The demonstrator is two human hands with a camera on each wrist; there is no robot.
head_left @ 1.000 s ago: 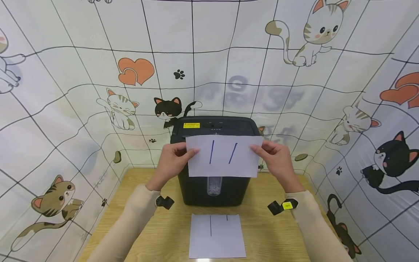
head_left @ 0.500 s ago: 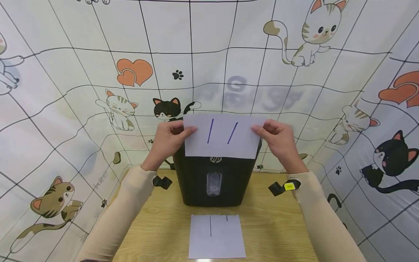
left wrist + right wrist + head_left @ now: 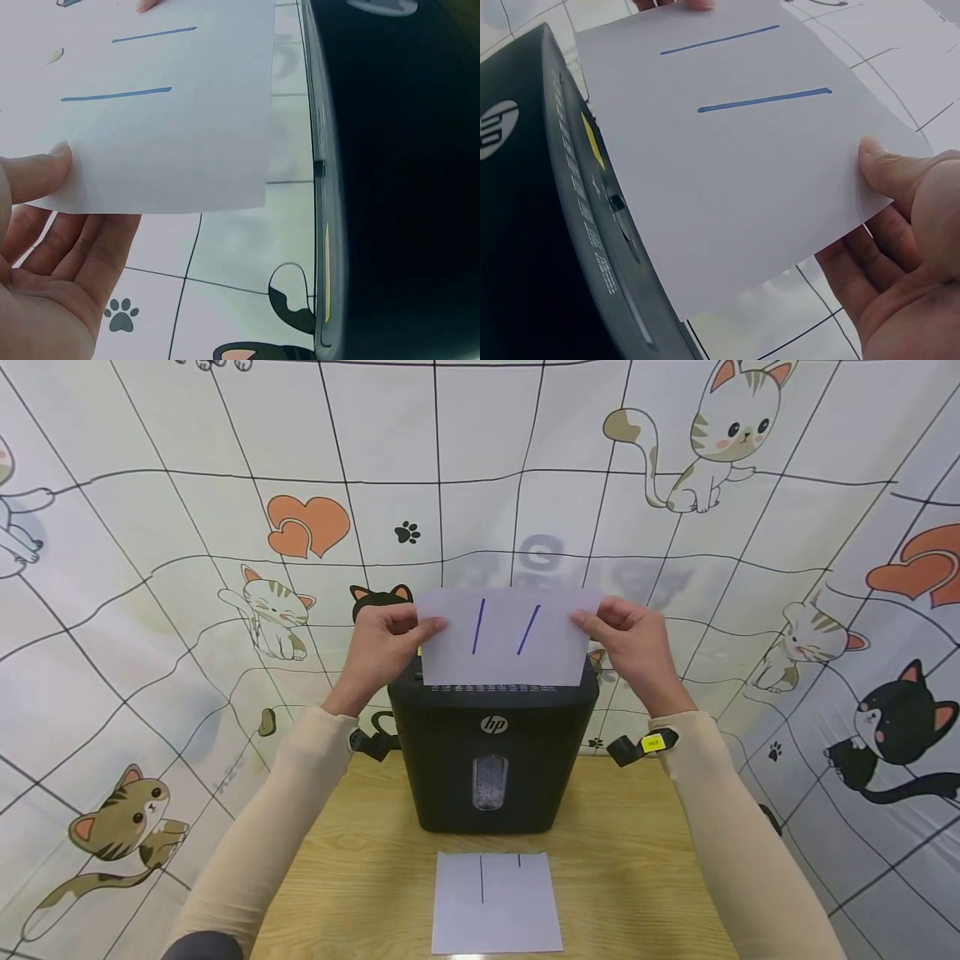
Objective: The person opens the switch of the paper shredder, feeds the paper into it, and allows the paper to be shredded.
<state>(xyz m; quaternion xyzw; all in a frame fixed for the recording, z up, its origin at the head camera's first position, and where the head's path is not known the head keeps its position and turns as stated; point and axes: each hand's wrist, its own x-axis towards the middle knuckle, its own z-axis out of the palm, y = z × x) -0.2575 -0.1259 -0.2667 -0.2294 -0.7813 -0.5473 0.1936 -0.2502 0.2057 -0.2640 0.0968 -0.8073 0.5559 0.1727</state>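
Left hand [image 3: 382, 643] and right hand [image 3: 637, 643] pinch opposite sides of the white rectangular paper sheet [image 3: 506, 647] above the black boxy plastic shredder [image 3: 492, 745], evidently aligning it; next move seemingly calls for a level lower edge

A black, tapered plastic shredder [image 3: 492, 748] blocks the middle; low on either side, above the pale wooden tabletop [image 3: 630, 852], there is passing room. A gap parts shredder and white rectangular paper sheet [image 3: 503, 635].
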